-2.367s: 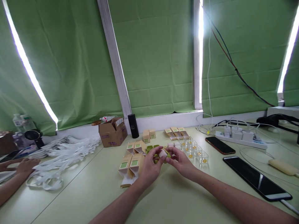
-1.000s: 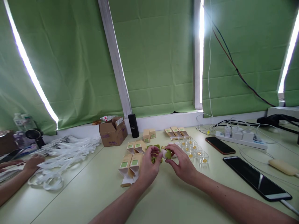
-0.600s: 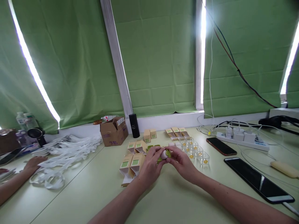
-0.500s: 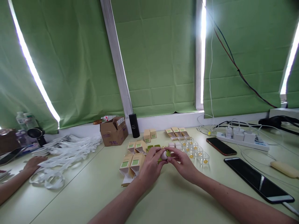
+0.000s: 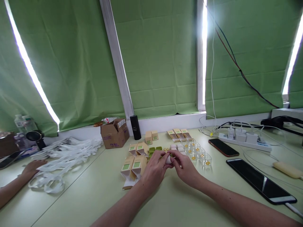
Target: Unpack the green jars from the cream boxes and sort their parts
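Observation:
A small white rounded piece point(image 5: 168, 160) is pinched between the fingertips of my left hand point(image 5: 155, 168) and my right hand point(image 5: 186, 167), which meet above the table. Both hands are closed on it, and the fingers cover much of it. Just behind them lie small green square cups point(image 5: 158, 148), a few tiny yellowish parts point(image 5: 166, 149) and pale pinkish-white pieces point(image 5: 177, 147). Clear plastic cups with gold centres point(image 5: 201, 155) stand in rows beyond my right hand. Open small cardboard boxes point(image 5: 134, 165) with green labels are left of my left hand.
Further back are closed small boxes point(image 5: 151, 137), more open boxes point(image 5: 179, 134), a brown carton point(image 5: 115, 135) and a black cylinder point(image 5: 135, 127). Two phones point(image 5: 260, 181) and a power strip point(image 5: 245, 142) lie right. At left, a co-worker's hand point(image 5: 34, 167) rests beside white straps point(image 5: 68, 154).
My hands have shifted slightly, and the green part seen at my fingertips earlier now barely shows. More of the green cups behind them is visible. The white piece stays held.

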Demonstrator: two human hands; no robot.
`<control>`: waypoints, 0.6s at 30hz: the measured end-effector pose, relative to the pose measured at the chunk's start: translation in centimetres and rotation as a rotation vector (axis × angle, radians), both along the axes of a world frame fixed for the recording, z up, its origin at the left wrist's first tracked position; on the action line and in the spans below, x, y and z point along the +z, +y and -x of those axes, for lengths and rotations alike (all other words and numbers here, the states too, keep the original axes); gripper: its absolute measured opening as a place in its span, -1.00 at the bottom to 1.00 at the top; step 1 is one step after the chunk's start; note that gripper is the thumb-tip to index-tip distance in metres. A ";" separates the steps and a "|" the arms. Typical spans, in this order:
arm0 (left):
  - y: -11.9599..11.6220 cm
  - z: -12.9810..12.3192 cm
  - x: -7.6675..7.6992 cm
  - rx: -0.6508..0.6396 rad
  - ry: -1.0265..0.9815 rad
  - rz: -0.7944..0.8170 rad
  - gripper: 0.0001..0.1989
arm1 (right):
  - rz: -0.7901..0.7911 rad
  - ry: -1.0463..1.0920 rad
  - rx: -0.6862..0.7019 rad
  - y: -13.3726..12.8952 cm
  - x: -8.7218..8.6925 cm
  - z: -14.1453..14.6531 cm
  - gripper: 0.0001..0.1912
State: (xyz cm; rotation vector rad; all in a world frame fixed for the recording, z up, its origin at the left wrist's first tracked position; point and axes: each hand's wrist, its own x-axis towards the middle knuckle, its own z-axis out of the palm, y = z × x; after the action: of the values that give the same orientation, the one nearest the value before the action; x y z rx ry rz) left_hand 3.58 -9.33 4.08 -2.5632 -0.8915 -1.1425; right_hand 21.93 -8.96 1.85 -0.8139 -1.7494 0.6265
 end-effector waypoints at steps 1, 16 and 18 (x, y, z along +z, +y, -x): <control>0.0 0.0 0.0 0.005 0.019 -0.026 -0.64 | -0.001 0.002 0.002 0.0 0.0 0.0 -0.71; -0.1 -0.6 -0.5 0.037 0.043 -0.121 -0.68 | 0.046 0.043 -0.090 0.3 -0.1 0.4 -0.76; -0.1 -0.7 -0.6 0.047 0.054 -0.123 -0.68 | 0.070 0.062 -0.082 0.3 -0.1 0.5 -0.76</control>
State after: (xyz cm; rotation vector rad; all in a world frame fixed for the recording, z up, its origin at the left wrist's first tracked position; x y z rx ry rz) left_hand 4.27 -9.38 3.49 -2.4495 -0.8374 -1.0754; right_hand 21.42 -8.68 1.76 -0.9009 -1.6373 0.6536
